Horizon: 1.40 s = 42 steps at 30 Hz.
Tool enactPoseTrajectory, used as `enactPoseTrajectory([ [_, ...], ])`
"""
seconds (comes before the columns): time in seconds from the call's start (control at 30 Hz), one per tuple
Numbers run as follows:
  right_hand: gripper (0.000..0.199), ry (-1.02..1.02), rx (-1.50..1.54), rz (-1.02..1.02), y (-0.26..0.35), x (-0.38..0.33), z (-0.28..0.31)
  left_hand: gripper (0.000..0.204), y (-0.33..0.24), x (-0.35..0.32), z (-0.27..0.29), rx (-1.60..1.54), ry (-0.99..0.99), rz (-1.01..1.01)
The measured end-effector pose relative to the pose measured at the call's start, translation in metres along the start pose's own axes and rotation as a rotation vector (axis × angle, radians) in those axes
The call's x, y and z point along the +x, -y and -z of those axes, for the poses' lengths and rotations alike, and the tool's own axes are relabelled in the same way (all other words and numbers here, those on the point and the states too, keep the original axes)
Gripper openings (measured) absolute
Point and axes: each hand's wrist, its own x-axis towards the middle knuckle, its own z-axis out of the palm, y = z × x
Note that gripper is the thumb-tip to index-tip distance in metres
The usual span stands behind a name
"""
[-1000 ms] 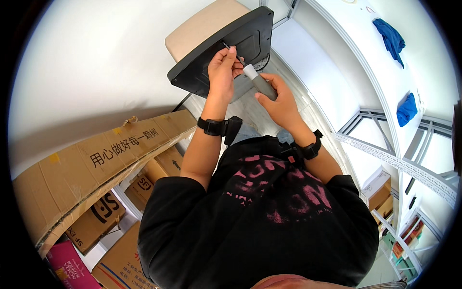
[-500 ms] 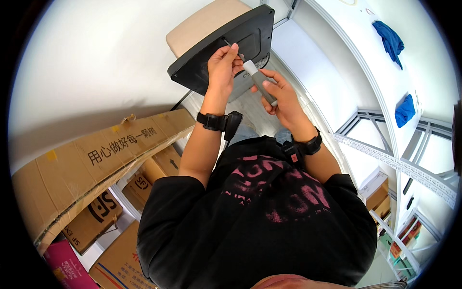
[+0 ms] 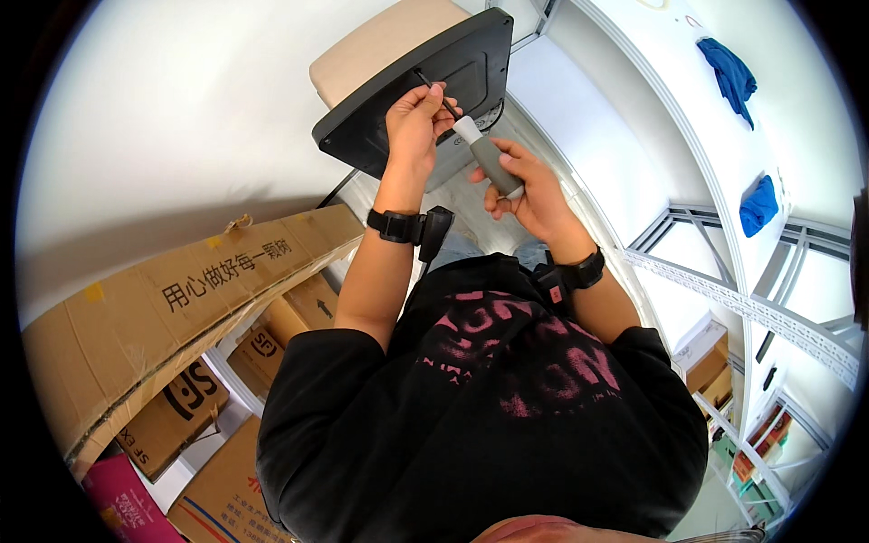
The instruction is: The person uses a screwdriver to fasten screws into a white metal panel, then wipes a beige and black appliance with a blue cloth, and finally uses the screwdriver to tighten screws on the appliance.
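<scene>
A screwdriver with a grey handle (image 3: 494, 166) and a dark shaft slants up and leftward to a black rectangular panel (image 3: 371, 116). Its tip meets the panel's face near the upper middle; the screw or hole there is too small to make out. My left hand (image 3: 415, 127) is closed, thumb and fingers pinching the shaft just in front of the panel. Around the lower part of the handle, the fingers of my right hand (image 3: 536, 192) are curled. The panel is tilted, with a beige block-like piece (image 3: 380, 43) behind it.
A long cardboard box (image 3: 190, 290) lies at the left, above several smaller cartons (image 3: 176, 407). White metal shelving (image 3: 751, 308) runs along the right, where two blue cloths (image 3: 759, 206) show. A white wall (image 3: 181, 118) rises at the far left.
The right hand has shifted slightly around the screwdriver handle, its fingers now lower on it. The left hand keeps its pinch on the shaft, and the panel stays nearly in place.
</scene>
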Motion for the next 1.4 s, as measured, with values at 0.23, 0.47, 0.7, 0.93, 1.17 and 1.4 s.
enactPoseTrajectory([
  [0.23, 0.053, -0.178, -0.564, 0.357, -0.014, 0.005, -0.003, 0.019, 0.001, 0.003, -0.003, 0.077, 0.004, 0.011],
  [0.47, 0.041, -0.029, -0.008, 0.039, 0.003, 0.003, 0.001, 0.020, 0.001, 0.006, 0.002, 0.051, 0.057, -0.006],
  [0.7, 0.043, -0.119, -0.368, 0.165, -0.008, 0.002, -0.001, 0.022, -0.003, 0.001, -0.003, 0.021, 0.030, 0.026],
  [0.93, 0.048, -0.057, -0.206, 0.115, -0.011, 0.010, 0.003, 0.021, 0.003, 0.007, 0.006, 0.050, 0.028, -0.008],
  [1.17, 0.050, -0.028, -0.146, -0.005, -0.005, 0.004, 0.001, 0.022, -0.001, 0.001, 0.002, -0.004, 0.017, 0.009],
  [1.4, 0.051, -0.077, -0.302, 0.125, -0.011, 0.006, 0.003, 0.023, 0.003, 0.005, 0.003, 0.037, 0.004, 0.008],
])
